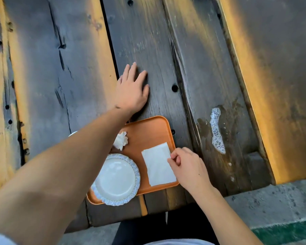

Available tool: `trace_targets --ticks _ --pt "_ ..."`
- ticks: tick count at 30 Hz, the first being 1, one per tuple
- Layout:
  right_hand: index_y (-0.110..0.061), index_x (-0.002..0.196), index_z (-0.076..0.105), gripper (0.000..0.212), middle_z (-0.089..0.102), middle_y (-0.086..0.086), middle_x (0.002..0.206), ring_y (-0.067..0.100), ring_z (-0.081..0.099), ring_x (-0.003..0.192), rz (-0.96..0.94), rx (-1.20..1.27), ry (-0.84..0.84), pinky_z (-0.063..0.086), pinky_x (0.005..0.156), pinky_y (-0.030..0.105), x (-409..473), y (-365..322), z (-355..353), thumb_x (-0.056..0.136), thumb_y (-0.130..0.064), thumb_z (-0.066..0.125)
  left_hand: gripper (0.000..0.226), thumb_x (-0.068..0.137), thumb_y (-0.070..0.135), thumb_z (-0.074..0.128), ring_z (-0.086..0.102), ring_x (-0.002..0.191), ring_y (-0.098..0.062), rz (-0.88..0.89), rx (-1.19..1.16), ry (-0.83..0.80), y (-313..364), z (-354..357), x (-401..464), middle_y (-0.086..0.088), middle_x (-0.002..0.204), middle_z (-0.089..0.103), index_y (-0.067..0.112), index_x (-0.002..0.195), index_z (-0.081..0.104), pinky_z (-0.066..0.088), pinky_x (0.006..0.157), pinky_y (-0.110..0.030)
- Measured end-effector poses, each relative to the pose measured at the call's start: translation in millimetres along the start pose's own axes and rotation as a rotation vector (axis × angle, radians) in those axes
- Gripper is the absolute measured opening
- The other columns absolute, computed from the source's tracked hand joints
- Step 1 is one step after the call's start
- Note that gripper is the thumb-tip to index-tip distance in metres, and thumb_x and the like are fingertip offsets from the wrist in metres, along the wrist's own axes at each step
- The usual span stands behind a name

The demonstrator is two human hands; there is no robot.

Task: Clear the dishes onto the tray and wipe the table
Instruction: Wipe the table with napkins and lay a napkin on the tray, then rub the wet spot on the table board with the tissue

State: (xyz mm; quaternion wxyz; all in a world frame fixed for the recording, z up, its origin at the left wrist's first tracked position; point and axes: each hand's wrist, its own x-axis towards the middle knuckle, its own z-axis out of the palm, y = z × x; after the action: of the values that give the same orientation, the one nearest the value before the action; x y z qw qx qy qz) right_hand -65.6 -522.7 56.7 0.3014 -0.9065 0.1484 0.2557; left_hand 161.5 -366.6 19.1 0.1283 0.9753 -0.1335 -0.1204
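Plate (116, 179) and crumpled tissue (120, 140) already on orange tray (148, 126). Right hand (187, 167) pinches flat napkin (157, 165) edge on tray; left hand (132, 89) flat on table (201, 59), fingers straight. Judgement: wiping step starting; next, lift napkin to foamy spill (217, 129) right of tray.

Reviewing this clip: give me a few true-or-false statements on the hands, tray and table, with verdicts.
1. The left hand lies flat on the wooden table. True.
2. The right hand holds the white plate. False: it pinches the flat napkin.
3. The plate sits on the orange tray. True.
4. The table is dry. False: a foamy spill lies right of the tray.
5. A crumpled tissue lies on the tray. True.
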Motion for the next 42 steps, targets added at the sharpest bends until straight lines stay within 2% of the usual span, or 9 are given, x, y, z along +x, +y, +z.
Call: trace_targets --ticks 3,13,16,21,26,29,33,38,42 --pt "-0.031 0.088 0.062 0.008 0.048 -0.014 0.077 0.010 0.056 0.066 -0.022 0.063 -0.006 0.055 0.070 0.026 4 5 0 0.091 -0.037 0.066 0.057 0.104 0.040 0.033 0.015 0.158 -0.033 0.090 0.103 0.039 1 16 10 -0.012 0.170 0.022 0.021 0.158 0.037 0.012 0.126 -0.051" --pt "-0.007 0.084 0.056 0.020 0.068 0.016 0.085 0.035 0.066 0.086 0.138 0.770 -0.238 0.048 0.068 0.041 1 33 -37 0.090 -0.025 0.063 0.060 0.097 0.033 0.038 0.025 0.156 -0.030 0.118 0.114 0.231 -8 37 12 -0.009 0.166 0.032 0.021 0.155 0.044 0.016 0.126 -0.049" --pt "-0.013 0.088 0.058 0.010 0.070 0.011 0.085 0.029 0.068 0.083 0.134 0.791 -0.014 0.050 0.065 0.040 7 38 -74 0.093 -0.018 0.065 0.059 0.096 0.032 0.039 0.026 0.156 -0.030 0.120 0.107 0.254 -7 38 12 -0.010 0.166 0.034 0.020 0.154 0.045 0.017 0.126 -0.049" --pt "-0.025 0.105 0.065 0.015 0.067 -0.030 0.084 -0.007 0.066 0.086 0.042 0.575 0.501 0.052 0.066 0.008 48 51 -139 0.093 -0.015 0.067 0.059 0.095 0.031 0.040 0.029 0.154 -0.032 0.127 0.103 0.288 -6 39 11 -0.013 0.164 0.036 0.018 0.152 0.047 0.019 0.125 -0.050" --pt "-0.006 0.098 0.070 0.015 0.068 0.003 0.097 0.019 0.060 0.091 -0.294 0.007 0.843 0.039 0.078 0.006 97 64 -164 0.094 -0.017 0.061 0.061 0.092 0.029 0.040 0.032 0.153 -0.033 0.131 0.107 0.328 -6 41 13 -0.014 0.162 0.039 0.017 0.151 0.048 0.021 0.124 -0.050" --pt "-0.005 0.105 0.065 0.016 0.069 0.012 0.106 0.032 0.061 0.095 -0.423 -0.192 0.661 0.044 0.080 0.030 117 70 -156 0.093 -0.010 0.056 0.061 0.092 0.029 0.039 0.032 0.153 -0.033 0.139 0.110 0.333 -7 42 13 -0.014 0.162 0.039 0.017 0.151 0.048 0.021 0.123 -0.050" --pt "-0.012 0.126 0.054 0.026 0.067 0.008 0.126 0.036 0.065 0.096 -0.328 -0.303 0.340 0.054 0.072 0.043 119 84 -130 0.104 -0.021 0.043 0.060 0.092 0.028 0.041 0.031 0.153 -0.033 0.135 0.099 0.339 -7 44 13 -0.013 0.162 0.039 0.018 0.151 0.049 0.020 0.124 -0.048" --pt "-0.012 0.128 0.054 0.028 0.072 0.008 0.118 0.036 0.068 0.078 -0.379 -0.331 0.302 0.050 0.059 0.039 101 98 -117 0.104 -0.021 0.045 0.060 0.092 0.027 0.040 0.030 0.153 -0.033 0.128 0.102 0.335 -6 44 13 -0.013 0.163 0.038 0.018 0.151 0.048 0.019 0.124 -0.048" --pt "-0.008 0.130 0.059 0.036 0.066 0.012 0.131 0.032 0.071 0.102 -0.473 -0.334 0.229 0.061 0.066 0.044 75 113 -99 0.100 -0.021 0.045 0.060 0.092 0.027 0.040 0.029 0.154 -0.032 0.127 0.108 0.328 -6 43 11 -0.013 0.163 0.038 0.018 0.151 0.048 0.018 0.125 -0.047"
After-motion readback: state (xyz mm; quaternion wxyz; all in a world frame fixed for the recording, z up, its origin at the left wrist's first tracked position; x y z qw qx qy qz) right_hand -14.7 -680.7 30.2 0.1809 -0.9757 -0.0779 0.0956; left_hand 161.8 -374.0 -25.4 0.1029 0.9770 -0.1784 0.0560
